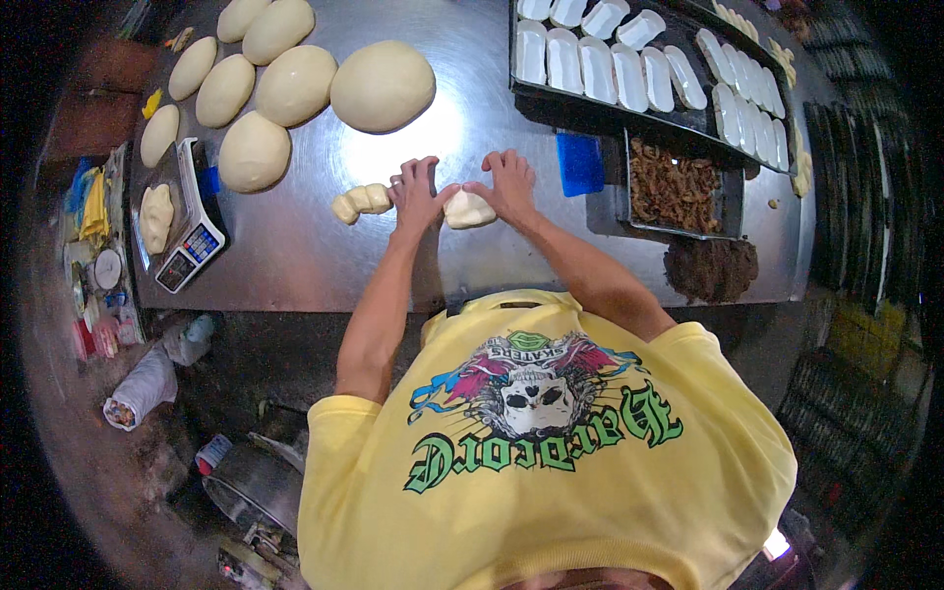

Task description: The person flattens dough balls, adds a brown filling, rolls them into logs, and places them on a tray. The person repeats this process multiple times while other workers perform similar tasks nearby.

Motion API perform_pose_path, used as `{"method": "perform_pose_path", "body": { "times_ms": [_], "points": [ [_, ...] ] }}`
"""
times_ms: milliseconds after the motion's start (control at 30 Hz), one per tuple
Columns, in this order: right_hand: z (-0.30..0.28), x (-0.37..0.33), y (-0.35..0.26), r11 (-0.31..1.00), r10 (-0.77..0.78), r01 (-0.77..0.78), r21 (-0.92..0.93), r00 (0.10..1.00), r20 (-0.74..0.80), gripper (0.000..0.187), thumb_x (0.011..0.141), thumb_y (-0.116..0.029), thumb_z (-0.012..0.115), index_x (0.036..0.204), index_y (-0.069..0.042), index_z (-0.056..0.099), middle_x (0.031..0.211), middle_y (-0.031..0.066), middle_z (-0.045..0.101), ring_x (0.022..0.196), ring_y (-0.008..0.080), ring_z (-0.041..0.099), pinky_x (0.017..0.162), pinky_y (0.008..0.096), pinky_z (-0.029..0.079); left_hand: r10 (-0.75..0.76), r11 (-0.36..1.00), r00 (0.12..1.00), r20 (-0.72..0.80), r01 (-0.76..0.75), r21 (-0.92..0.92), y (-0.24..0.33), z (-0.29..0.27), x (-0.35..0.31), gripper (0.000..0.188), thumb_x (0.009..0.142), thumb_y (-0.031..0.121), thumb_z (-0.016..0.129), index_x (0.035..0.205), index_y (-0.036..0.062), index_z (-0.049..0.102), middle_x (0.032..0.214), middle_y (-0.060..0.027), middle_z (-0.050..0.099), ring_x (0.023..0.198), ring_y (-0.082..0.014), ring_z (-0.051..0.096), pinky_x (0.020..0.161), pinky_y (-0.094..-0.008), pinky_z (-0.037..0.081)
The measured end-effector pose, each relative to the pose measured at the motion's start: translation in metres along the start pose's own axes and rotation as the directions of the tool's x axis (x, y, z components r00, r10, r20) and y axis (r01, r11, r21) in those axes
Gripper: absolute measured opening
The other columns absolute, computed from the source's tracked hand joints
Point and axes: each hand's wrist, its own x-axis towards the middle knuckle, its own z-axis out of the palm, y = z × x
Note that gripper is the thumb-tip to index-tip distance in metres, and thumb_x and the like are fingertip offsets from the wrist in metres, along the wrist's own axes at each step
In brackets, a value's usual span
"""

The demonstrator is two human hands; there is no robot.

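A small pale piece of dough (469, 211) lies on the metal table between my hands. My left hand (417, 197) is at its left, fingers spread and slightly bent, the thumb reaching to the dough's upper edge. My right hand (507, 189) mirrors it on the other side, its fingers apart and its thumb at the same edge. The two thumb tips almost meet there. Just left of my left hand sits a row of small dough pieces (361, 202), partly beside its fingers.
Several large dough balls (383, 87) rest at the far left. A digital scale (192, 241) holds a lump of dough (156, 218). Right of my hands are a blue scraper (580, 164), a tray of shredded brown filling (674, 187), a dark crumbly pile (712, 269) and a black tray (615, 110) with white paper molds.
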Motion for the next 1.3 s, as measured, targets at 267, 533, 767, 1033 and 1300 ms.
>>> {"method": "perform_pose_path", "body": {
  "times_ms": [267,533,767,1033,1300],
  "points": [
    [-0.010,-0.005,0.030,0.997,-0.076,0.075,-0.025,0.995,-0.063,0.042,0.088,-0.048,0.072,0.112,-0.015,0.063,0.113,0.0103,0.054,0.108,0.0328,0.049,0.091,0.0497,0.037,0.094,0.992,0.967,-0.237,-0.071,0.105,-0.007,0.005,-0.020,0.056,0.088,0.044,0.073,0.135,0.0194,0.055,0.137,-0.0077,0.047,0.123,-0.0390,0.044,0.106,-0.0573,0.031],
    [-0.011,-0.046,0.031,0.862,-0.491,0.472,0.185,0.868,0.075,0.035,0.097,-0.036,0.060,0.122,-0.012,0.064,0.112,0.0093,0.058,0.104,0.0318,0.052,0.090,0.0446,0.040,0.420,0.899,0.905,0.071,-0.404,-0.169,0.004,0.004,-0.043,0.032,0.093,0.027,0.069,0.118,0.0084,0.062,0.114,-0.0090,0.065,0.114,-0.0312,0.057,0.106,-0.0497,0.032],
    [-0.015,-0.017,-0.009,0.993,0.058,-0.024,-0.114,0.952,0.302,0.037,0.089,-0.048,0.067,0.105,-0.015,0.072,0.119,0.0133,0.057,0.111,0.0381,0.055,0.091,0.0544,0.045,0.242,0.937,0.969,0.049,-0.247,0.248,0.031,0.002,-0.037,0.032,0.093,0.045,0.065,0.104,0.0151,0.068,0.112,-0.0087,0.062,0.112,-0.0352,0.054,0.102,-0.0575,0.026],
    [-0.014,0.005,0.017,0.997,-0.063,0.059,0.046,0.992,0.106,0.039,0.084,-0.048,0.074,0.103,-0.016,0.065,0.116,0.0094,0.052,0.110,0.0326,0.047,0.091,0.0497,0.034,0.084,0.990,0.989,-0.125,-0.068,0.125,0.013,-0.001,-0.010,0.047,0.085,0.052,0.074,0.110,0.0138,0.061,0.112,-0.0099,0.057,0.109,-0.0377,0.052,0.099,-0.0553,0.030],
    [-0.012,-0.021,0.029,0.916,-0.298,0.214,0.340,0.929,0.220,0.030,0.094,-0.043,0.066,0.108,-0.017,0.069,0.112,0.0087,0.057,0.109,0.0308,0.050,0.094,0.0473,0.036,0.424,0.900,0.905,-0.021,-0.424,-0.104,0.010,-0.002,-0.030,0.030,0.091,0.038,0.070,0.108,0.0126,0.066,0.108,-0.0063,0.066,0.103,-0.0287,0.058,0.099,-0.0483,0.033]
  ]
}}
